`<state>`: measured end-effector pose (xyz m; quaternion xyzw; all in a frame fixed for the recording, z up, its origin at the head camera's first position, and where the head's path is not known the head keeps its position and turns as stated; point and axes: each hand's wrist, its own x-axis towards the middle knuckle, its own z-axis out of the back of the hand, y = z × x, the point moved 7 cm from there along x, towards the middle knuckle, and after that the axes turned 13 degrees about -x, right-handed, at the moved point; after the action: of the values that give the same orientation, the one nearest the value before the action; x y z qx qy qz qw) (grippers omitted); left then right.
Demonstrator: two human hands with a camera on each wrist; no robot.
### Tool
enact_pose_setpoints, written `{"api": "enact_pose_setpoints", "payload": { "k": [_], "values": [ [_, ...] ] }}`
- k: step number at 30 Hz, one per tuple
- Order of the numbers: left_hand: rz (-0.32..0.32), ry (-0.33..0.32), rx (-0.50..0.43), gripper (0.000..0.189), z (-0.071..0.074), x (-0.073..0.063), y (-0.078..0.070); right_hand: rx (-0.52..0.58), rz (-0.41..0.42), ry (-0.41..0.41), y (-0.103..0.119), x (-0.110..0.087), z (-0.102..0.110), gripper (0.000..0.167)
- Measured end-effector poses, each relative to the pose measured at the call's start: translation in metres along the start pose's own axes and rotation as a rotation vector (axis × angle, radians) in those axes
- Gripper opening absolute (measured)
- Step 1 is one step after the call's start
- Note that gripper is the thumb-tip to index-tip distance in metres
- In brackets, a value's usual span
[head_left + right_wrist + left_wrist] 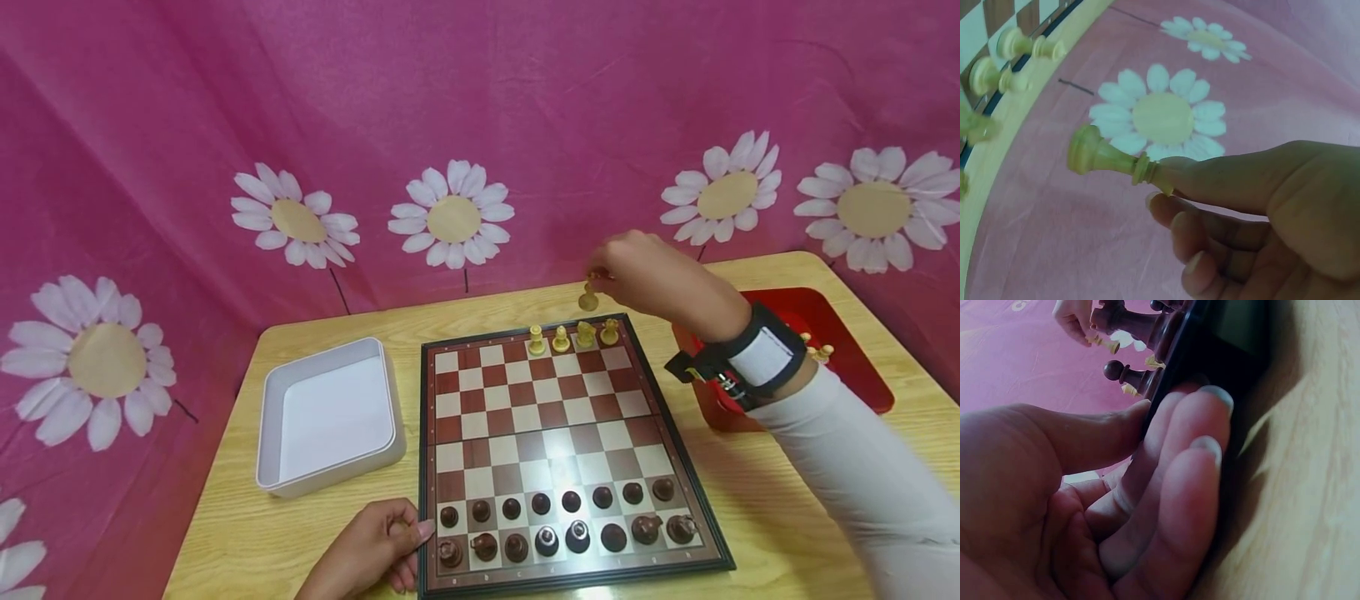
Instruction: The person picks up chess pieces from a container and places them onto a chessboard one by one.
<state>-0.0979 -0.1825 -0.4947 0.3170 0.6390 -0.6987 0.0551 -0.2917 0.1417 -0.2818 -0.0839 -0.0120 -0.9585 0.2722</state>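
Cream-coloured and slim, the chess piece (pixel 1110 161) is pinched at its top end between the thumb and fingers of the right hand (pixel 652 279). In the head view it hangs roughly upright, round base downward, above the far edge of the chessboard (pixel 562 442), just beyond the four light pieces (pixel 572 336) standing on the back row. From the right wrist camera its long axis runs away from the fingertips, base foremost. The left hand (pixel 375 550) rests on the wooden table (pixel 225 533), its loosely curled fingers touching the board's near left rim beside the dark pieces (pixel 562 521). A white tray (pixel 326 417) lies left of the board, a red tray (pixel 840 358) right.
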Motion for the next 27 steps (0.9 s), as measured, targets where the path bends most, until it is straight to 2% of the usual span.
{"api": "enact_pose_setpoints", "payload": {
  "k": [6,12,22,27],
  "values": [
    [0.01,-0.008,-0.006,0.028,0.0,-0.001,-0.002,0.012,0.04,-0.013,0.021,0.012,-0.006,0.007],
    [0.013,-0.007,-0.007,0.029,0.0,-0.001,-0.001,0.041,0.058,0.013,0.039,0.021,-0.015,0.009],
    [0.01,0.001,-0.008,0.029,0.0,-0.001,-0.003,0.056,0.112,0.028,0.059,0.032,-0.03,0.008],
    [0.009,0.011,-0.01,0.027,0.0,-0.001,-0.003,0.075,0.113,0.075,0.066,0.037,-0.039,0.007]
  ]
}}
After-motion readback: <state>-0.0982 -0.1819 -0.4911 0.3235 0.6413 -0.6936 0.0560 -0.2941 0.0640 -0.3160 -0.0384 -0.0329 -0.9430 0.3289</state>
